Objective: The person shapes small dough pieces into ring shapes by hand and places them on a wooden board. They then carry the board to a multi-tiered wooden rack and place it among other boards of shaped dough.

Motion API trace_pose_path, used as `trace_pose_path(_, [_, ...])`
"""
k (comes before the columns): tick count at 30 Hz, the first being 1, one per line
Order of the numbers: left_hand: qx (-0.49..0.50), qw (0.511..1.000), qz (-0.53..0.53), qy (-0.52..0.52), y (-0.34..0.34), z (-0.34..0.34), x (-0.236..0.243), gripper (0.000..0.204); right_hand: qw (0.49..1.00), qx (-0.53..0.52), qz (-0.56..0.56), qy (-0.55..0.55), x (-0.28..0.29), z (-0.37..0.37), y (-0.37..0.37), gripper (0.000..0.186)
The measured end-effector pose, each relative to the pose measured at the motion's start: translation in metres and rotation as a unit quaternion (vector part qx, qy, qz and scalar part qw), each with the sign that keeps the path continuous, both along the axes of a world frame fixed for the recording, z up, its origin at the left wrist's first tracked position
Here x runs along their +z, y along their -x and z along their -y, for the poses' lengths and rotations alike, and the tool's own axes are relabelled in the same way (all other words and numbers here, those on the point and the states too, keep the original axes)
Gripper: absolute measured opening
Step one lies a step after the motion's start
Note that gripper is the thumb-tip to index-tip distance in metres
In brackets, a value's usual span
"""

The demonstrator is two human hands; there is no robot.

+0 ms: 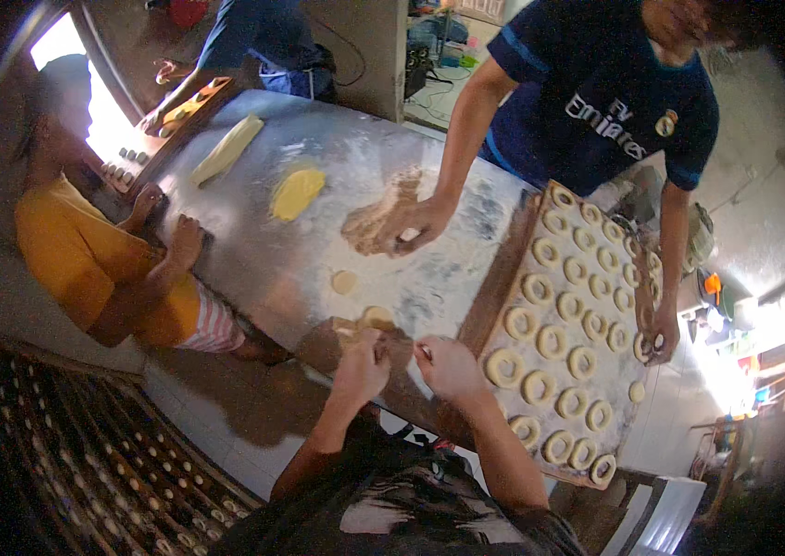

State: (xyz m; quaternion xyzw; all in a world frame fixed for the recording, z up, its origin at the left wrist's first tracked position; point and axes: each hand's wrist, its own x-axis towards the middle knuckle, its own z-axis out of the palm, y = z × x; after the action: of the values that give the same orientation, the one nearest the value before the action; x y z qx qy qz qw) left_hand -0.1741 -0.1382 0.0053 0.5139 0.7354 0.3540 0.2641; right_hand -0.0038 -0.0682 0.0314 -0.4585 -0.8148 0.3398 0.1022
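Near the steel table's [281, 269] front edge, my left hand [364, 364] is closed, its fingertips beside a pale piece of dough [376, 315]; what they hold is unclear. My right hand [446, 369] is closed just right of it, a small pale bit at its fingertips, too small to name. A flattened dough round [344, 281] lies beyond them on the floured steel. Right of my hands is a floured board [529, 369] with rows of dough rings [573, 306].
A co-worker's hand [420, 227] reaches onto the flour, another [663, 338] grips the board's right. A yellow dough sheet [296, 193] and pale strip [226, 148] lie farther back. A person in orange [105, 259] stands left, another in blue [253, 46] behind. Racks [87, 445] fill the lower left.
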Motion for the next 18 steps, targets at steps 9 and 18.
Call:
trace_pose_path(9, [-0.026, 0.987, 0.058, 0.149, 0.066, -0.008, -0.021, 0.033, 0.986, 0.102, 0.11, 0.079, -0.035, -0.071, 0.093, 0.025])
trace_pose_path(18, [-0.084, 0.975, 0.203, 0.02, 0.075, -0.046, 0.017, 0.035, 0.893, -0.075, -0.32, 0.309, -0.014, -0.054, 0.058, 0.04])
